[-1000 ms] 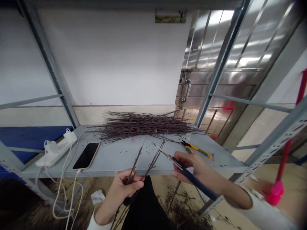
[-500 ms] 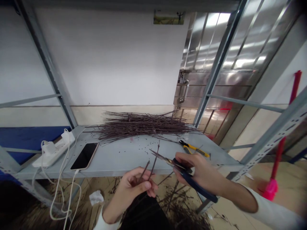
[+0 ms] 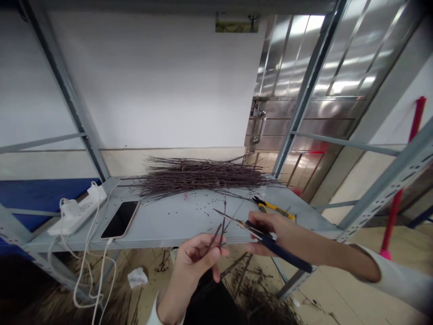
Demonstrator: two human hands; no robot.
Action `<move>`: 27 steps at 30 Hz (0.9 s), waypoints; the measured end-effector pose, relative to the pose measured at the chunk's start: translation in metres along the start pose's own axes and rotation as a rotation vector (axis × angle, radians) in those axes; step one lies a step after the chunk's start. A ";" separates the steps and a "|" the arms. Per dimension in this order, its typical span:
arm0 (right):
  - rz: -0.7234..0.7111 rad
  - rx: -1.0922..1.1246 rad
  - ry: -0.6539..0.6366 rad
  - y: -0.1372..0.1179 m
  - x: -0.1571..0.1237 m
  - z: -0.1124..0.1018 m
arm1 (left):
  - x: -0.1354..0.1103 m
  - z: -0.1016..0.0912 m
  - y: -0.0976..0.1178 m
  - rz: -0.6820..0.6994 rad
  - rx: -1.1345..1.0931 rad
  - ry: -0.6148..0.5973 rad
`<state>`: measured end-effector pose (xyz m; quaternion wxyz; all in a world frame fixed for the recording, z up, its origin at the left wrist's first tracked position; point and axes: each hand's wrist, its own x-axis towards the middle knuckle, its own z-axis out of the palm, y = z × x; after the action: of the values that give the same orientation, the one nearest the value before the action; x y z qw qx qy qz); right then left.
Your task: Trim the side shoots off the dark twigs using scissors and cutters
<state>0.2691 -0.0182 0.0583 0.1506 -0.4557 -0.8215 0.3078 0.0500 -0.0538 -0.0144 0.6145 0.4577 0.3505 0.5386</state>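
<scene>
Left hand (image 3: 196,262) closed on few thin twigs (image 3: 220,231), pinching them near-upright (tops stand clear of fingers, open to blades). Right hand (image 3: 265,230) gripping blue-handled scissors (image 3: 282,253), tips just beside twigs, above metal shelf (image 3: 162,221). Beyond both hands, twig pile (image 3: 199,178) lies across shelf; yellow-handled pliers (image 3: 274,209) just past right hand; phone (image 3: 120,220), power strip (image 3: 76,212) off left of left hand.

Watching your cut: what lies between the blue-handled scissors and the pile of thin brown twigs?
Head view: the upright tip of a left-hand twig, and small dark twig bits scattered on the grey metal shelf.
</scene>
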 end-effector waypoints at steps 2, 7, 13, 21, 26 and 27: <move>0.015 0.030 -0.024 0.002 -0.001 0.000 | -0.001 0.005 0.002 -0.022 0.014 0.022; -0.020 0.028 -0.063 -0.001 -0.007 -0.004 | 0.001 0.010 0.006 -0.013 0.049 0.076; -0.024 -0.073 -0.019 -0.009 -0.011 -0.004 | -0.005 0.014 -0.003 0.299 0.299 0.267; 0.052 -0.430 0.255 -0.005 -0.010 -0.009 | -0.015 0.036 -0.012 0.710 0.544 0.554; 0.099 -0.434 0.207 -0.010 -0.015 -0.010 | -0.016 0.039 -0.020 0.748 0.629 0.577; 0.111 -0.430 0.198 -0.010 -0.016 -0.010 | -0.016 0.039 -0.020 0.748 0.629 0.576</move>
<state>0.2761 -0.0318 0.0730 0.1127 -0.5498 -0.8230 0.0874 0.0897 -0.0771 -0.0217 0.0958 0.5462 0.4615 0.6924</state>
